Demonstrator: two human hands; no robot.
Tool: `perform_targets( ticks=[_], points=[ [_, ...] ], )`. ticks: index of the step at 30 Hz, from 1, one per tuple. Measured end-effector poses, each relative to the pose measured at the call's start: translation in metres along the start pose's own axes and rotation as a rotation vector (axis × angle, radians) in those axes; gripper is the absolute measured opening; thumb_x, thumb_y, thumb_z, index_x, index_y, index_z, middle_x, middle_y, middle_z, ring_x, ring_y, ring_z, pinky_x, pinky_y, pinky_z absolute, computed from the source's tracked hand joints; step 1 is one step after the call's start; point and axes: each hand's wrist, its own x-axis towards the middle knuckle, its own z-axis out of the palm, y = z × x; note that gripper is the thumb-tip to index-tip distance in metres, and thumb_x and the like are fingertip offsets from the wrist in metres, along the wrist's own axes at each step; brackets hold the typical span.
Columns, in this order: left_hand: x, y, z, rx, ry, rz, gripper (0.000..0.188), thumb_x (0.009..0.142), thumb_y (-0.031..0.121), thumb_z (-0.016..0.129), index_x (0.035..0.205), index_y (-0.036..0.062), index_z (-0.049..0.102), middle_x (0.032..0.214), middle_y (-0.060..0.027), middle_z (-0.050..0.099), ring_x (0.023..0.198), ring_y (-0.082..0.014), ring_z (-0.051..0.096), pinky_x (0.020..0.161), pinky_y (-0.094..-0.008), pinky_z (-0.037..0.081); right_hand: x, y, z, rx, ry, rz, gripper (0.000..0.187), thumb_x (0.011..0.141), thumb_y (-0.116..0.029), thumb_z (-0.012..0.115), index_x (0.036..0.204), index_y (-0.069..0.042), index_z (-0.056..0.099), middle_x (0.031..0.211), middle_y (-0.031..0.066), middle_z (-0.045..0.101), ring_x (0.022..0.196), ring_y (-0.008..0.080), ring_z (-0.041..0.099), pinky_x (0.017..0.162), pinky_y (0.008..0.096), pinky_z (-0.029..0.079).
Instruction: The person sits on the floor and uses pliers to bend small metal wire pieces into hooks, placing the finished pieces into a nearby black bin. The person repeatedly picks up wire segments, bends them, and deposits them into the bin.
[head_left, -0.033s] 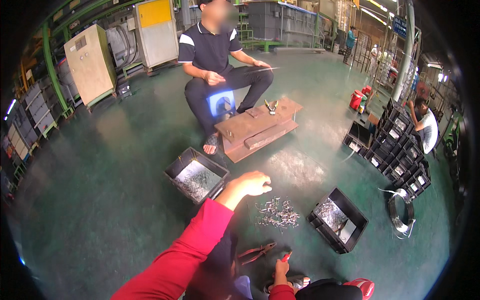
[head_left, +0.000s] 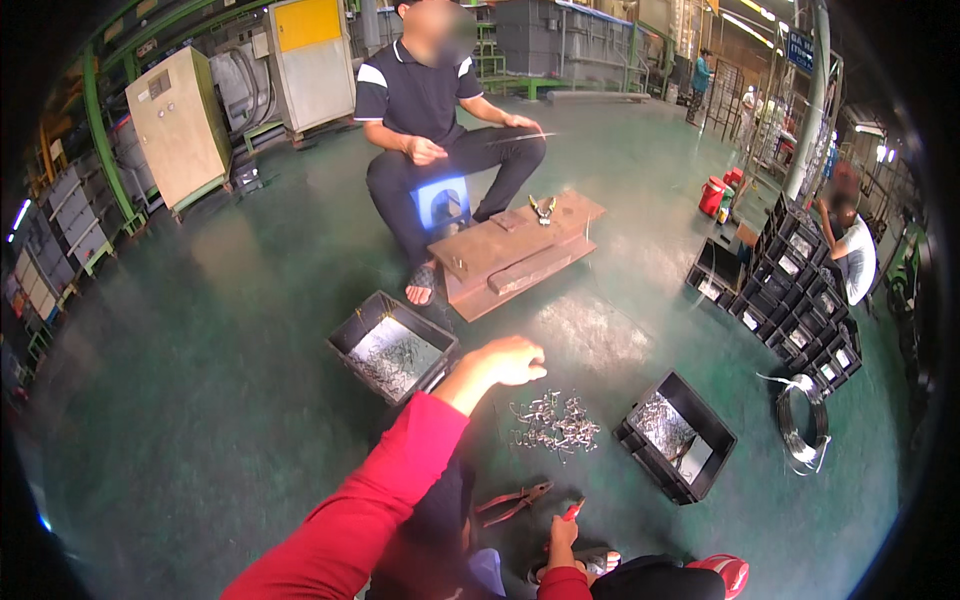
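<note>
Pieces of bent metal [head_left: 556, 424] lie heaped on the floor [head_left: 250, 380], left of a black box [head_left: 655, 468]; probably light, stiff, slippery, best pinched mid-length. Left hand [head_left: 510, 362] hovers far-side, fingers curled, grip unclear; right hand [head_left: 563, 533] clamps a red tool [head_left: 572, 512].

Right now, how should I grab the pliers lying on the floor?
Probably put your grip around both handles of the pliers, reaching down from above on the left. They lie flat, with the handles spread open toward the left and the head pointing right, so the handles face you from that side.
</note>
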Motion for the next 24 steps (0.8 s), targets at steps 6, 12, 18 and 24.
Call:
perform_targets(
  ticks=[6, 12, 18, 24],
  points=[
    [0.085, -0.056, 0.016, -0.248, 0.385, 0.063, 0.025, 0.090, 0.030, 0.062, 0.098, 0.0068, 0.069, 0.091, -0.0092, 0.071, 0.085, -0.0186, 0.066, 0.077, -0.0343, 0.051, 0.019, 0.000, 0.005, 0.103, -0.090, 0.105, 0.040, 0.074, -0.035, 0.066, 0.088, 0.002, 0.068, 0.082, 0.0223, 0.069, 0.080, 0.0389, 0.069, 0.074, 0.0478, 0.053],
    [0.124, -0.106, 0.051, -0.546, 0.385, -0.092, 0.025, 0.084, 0.030, 0.066, 0.089, 0.0059, 0.072, 0.082, -0.0127, 0.071, 0.072, -0.0269, 0.067, 0.070, -0.0360, 0.052, 0.017, 0.003, -0.006, 0.394, -0.170, 0.108, 0.028, 0.074, -0.028, 0.063, 0.075, 0.000, 0.065, 0.061, 0.0121, 0.062, 0.056, 0.0268, 0.064, 0.058, 0.0431, 0.051],
    [0.116, -0.115, 0.097, -0.885, 0.515, -0.346, 0.022, 0.090, 0.019, 0.060, 0.089, 0.0007, 0.071, 0.069, -0.0104, 0.069, 0.057, -0.0177, 0.066, 0.057, -0.0307, 0.053, 0.021, 0.002, -0.004, 0.417, -0.198, 0.196, 0.016, 0.077, -0.017, 0.064, 0.077, -0.002, 0.059, 0.062, 0.0079, 0.057, 0.048, 0.0204, 0.056, 0.043, 0.0350, 0.046],
    [0.088, -0.137, 0.204, -0.893, 0.320, -0.722, 0.024, 0.093, 0.023, 0.057, 0.092, 0.0024, 0.070, 0.068, -0.0090, 0.069, 0.055, -0.0161, 0.065, 0.052, -0.0304, 0.052, 0.018, 0.004, -0.009, 0.423, -0.210, 0.232, 0.020, 0.080, -0.021, 0.064, 0.078, -0.002, 0.059, 0.064, 0.0079, 0.058, 0.052, 0.0201, 0.060, 0.044, 0.0354, 0.049]
  ],
)
